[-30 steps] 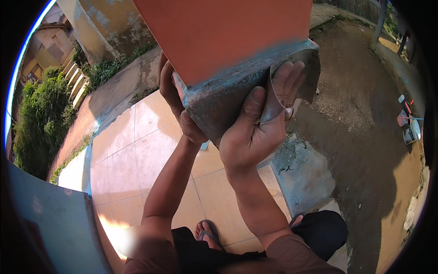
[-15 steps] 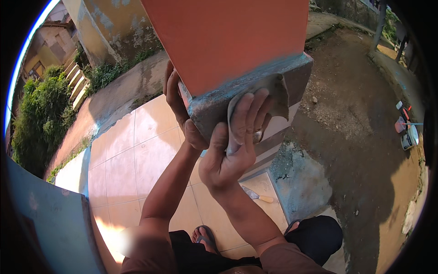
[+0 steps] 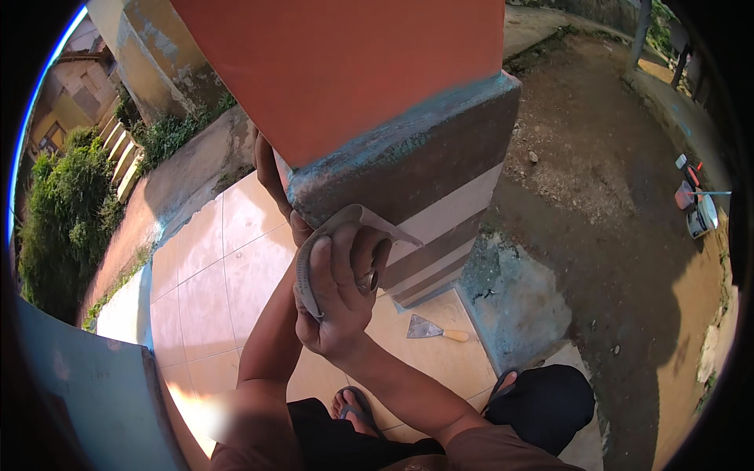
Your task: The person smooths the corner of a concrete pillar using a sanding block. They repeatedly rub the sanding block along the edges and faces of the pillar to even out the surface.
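Head view looks down past an orange pillar (image 3: 345, 71) to its grey and brown banded base (image 3: 424, 173), which stands at the edge of a tiled floor (image 3: 212, 275). No packages, labels or signs can be made out; the only small coloured things are a few red, white and dark objects (image 3: 695, 204) lying on the bare dirt ground (image 3: 613, 235) far to the right, too small to tell apart.

Right hand (image 3: 342, 294) is raised in front of the base's near corner, fingers curled closed around a grey sheet of sandpaper (image 3: 330, 235). One end of the sheet bends down along the outer side of the fingers, while the other end juts out flat to the right, touching or just off the banded face of the base. A ring (image 3: 371, 280) shows on one finger.

Left hand (image 3: 271, 169) reaches up behind the left side of the base, mostly hidden by it; whether it grips or lies flat cannot be told.

Below the sandpaper, on the tiles near the foot of the base, lies a putty knife (image 3: 428, 330) with a pale wooden handle, well apart from both hands. A foot in a sandal (image 3: 357, 410) shows at the bottom.
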Available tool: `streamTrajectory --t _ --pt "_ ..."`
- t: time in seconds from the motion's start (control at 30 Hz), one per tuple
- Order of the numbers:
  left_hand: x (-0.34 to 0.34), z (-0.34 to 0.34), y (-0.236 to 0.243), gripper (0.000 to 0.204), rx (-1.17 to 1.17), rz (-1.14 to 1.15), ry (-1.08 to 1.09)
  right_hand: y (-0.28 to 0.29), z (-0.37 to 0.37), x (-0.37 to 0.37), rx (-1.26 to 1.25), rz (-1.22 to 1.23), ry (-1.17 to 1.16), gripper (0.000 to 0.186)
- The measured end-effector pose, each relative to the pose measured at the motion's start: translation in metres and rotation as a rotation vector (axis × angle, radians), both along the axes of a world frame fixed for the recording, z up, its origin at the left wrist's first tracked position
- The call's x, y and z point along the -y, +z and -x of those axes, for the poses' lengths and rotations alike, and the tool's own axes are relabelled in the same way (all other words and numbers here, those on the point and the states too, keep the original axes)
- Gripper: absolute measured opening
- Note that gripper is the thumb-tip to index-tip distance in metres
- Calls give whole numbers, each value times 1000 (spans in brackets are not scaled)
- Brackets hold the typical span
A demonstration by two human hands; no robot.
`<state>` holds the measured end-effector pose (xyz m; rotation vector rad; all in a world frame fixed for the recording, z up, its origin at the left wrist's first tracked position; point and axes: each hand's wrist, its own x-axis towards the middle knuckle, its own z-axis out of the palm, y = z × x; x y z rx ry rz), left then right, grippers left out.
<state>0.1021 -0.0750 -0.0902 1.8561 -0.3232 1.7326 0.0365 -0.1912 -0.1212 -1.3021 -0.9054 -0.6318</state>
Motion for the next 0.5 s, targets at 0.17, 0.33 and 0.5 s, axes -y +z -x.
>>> streamTrajectory --t 0.17,0.33,0.5 --pt "2 0 -5 78 -10 -2 3 9 -87 6 -271 -265 -115 51" --pt "-4 2 -15 77 -23 56 -31 2 -82 2 -238 -190 -210 50" --pt "-13 12 -30 76 -61 87 -134 -24 -9 2 -106 -23 -20 47"
